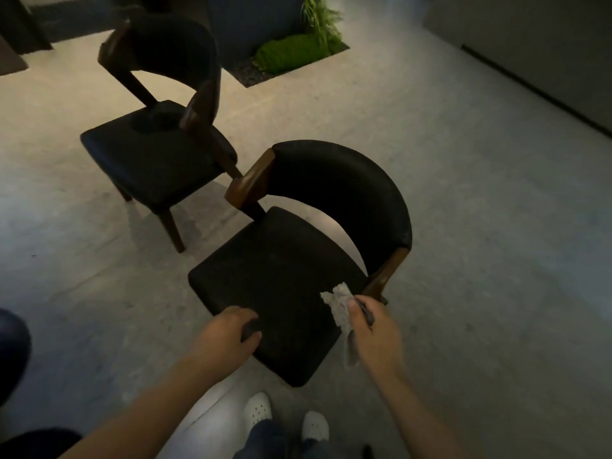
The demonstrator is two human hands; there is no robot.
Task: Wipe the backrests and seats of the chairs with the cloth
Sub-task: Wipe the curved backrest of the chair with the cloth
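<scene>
Two black padded chairs with dark wooden frames stand on the floor. The near chair's seat (281, 279) lies right in front of me, its curved backrest (347, 190) at the far side. My left hand (228, 332) grips the seat's front left edge, fingers curled over it. My right hand (374, 326) holds a crumpled grey cloth (341, 309) over the seat's right edge, one end hanging down. The second chair (155, 150) stands further back on the left, its backrest (172, 48) turned to the right.
A sunken planter with green moss (291, 54) and fern leaves is set in the floor behind the chairs. A pale wall with a dark baseboard (530, 87) runs along the right. My white shoes (284, 415) stand just before the near chair. Something dark (13, 352) sits at the left edge.
</scene>
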